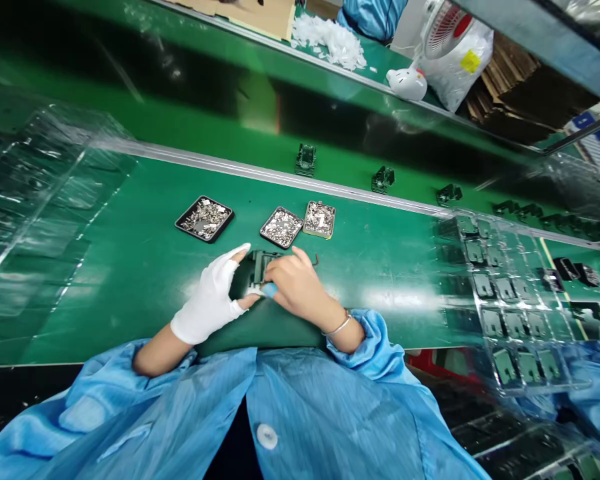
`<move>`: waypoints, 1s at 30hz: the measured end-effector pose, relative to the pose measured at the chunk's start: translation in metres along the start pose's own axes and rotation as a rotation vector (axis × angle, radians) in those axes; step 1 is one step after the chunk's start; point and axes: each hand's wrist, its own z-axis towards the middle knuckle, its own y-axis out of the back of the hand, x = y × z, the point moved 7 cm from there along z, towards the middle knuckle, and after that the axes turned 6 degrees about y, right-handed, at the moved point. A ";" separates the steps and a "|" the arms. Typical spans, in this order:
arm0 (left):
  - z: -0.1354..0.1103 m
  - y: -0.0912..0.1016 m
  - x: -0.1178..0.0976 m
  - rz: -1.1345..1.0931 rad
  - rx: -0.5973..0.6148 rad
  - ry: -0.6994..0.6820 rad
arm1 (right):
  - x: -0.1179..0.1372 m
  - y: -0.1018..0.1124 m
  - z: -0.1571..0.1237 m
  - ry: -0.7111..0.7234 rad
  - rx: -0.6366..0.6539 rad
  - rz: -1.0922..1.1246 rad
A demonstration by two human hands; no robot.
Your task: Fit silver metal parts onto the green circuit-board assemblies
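My left hand (211,300), in a white glove, grips the left side of a small dark green plastic part (258,265) that rests on the green bench. My bare right hand (296,283), with a blue cot on one fingertip and a bracelet at the wrist, closes on the same part from the right. Its fingers hide most of the part. Just beyond the hands lie three small trays of tiny metal pieces: a black tray (205,218), a grey tray (281,227) and a pale tray (319,219).
A clear blister tray (505,293) with several dark green parts stands at the right. Stacked clear trays (35,193) stand at the left. More green parts (305,159) ride the conveyor behind the metal rail. A white fan (433,40) and cardboard sit far back.
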 end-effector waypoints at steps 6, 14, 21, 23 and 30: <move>0.005 -0.010 0.001 0.134 0.124 -0.048 | -0.041 0.029 0.004 -0.054 -0.012 -0.054; 0.005 -0.012 -0.008 0.166 0.165 -0.037 | -0.154 0.061 0.006 -0.568 0.027 -0.292; 0.004 -0.009 -0.009 0.109 0.180 -0.012 | -0.151 0.051 0.007 -0.519 0.025 -0.338; 0.006 -0.002 -0.008 0.054 0.141 0.013 | -0.146 0.060 0.004 -0.517 -0.046 -0.289; 0.029 0.028 -0.014 -0.046 -0.024 0.177 | -0.044 0.054 0.017 -0.077 -0.049 0.293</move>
